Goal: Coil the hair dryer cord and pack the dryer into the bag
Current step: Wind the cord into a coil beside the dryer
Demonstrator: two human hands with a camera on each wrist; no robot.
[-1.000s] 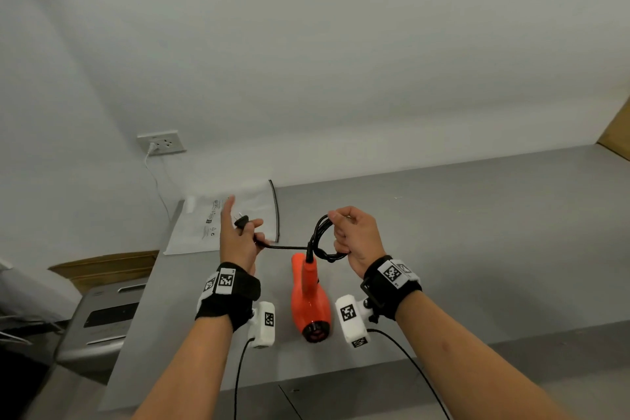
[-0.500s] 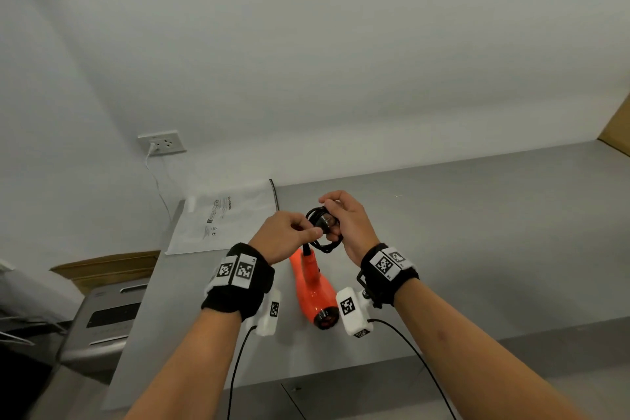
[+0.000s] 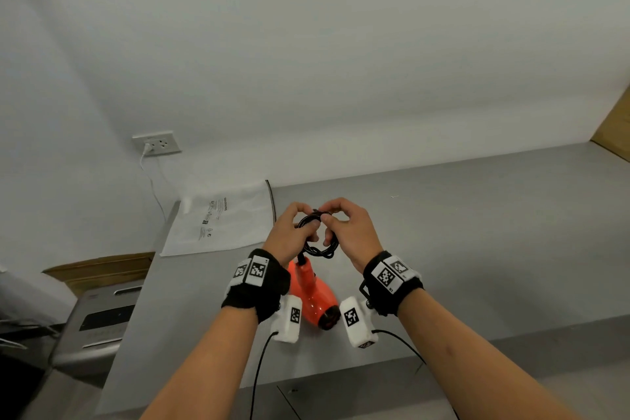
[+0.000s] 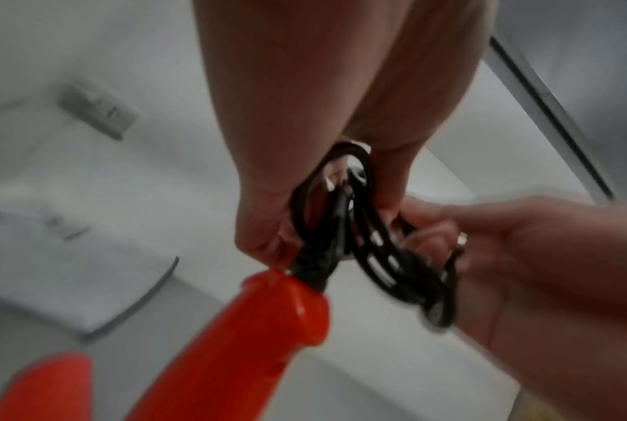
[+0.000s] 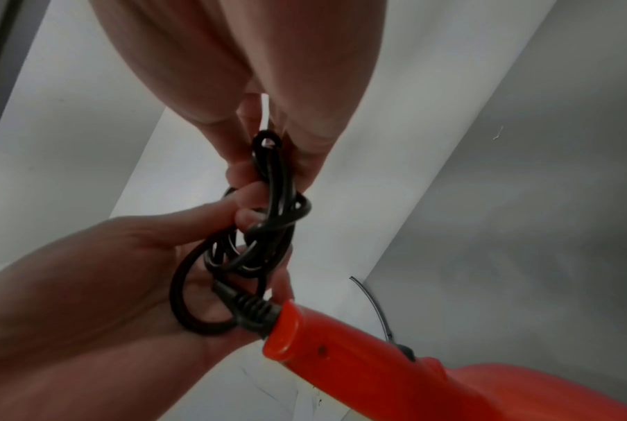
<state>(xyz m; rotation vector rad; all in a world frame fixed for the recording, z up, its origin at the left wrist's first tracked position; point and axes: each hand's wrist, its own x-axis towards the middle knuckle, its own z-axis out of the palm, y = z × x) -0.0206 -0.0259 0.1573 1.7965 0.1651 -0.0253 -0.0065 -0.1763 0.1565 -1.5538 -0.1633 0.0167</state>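
An orange hair dryer [image 3: 315, 297] lies on the grey counter [image 3: 477, 232], its handle pointing away from me. Its black cord [image 3: 318, 242] is gathered into small loops above the handle end. My left hand [image 3: 293, 232] and right hand [image 3: 347, 232] both grip that bundle, fingers curled round the loops. In the left wrist view the cord [image 4: 369, 242] runs from the orange handle [image 4: 268, 327] into both hands. The right wrist view shows the coil [image 5: 254, 242] pinched at its top by the right fingers [image 5: 305, 148]. A flat white bag [image 3: 221, 218] lies at the counter's far left.
A wall socket [image 3: 158, 143] with a white plug and cable sits above the bag. Left of the counter stands a grey bin [image 3: 92, 324] with cardboard behind it. A brown board [image 3: 617, 126] leans at the far right. White wall closes the back.
My left hand came in from the left with the cord end and joined the right hand on the coil. Both hands rose slightly, and the straight stretch of cord is now looped.
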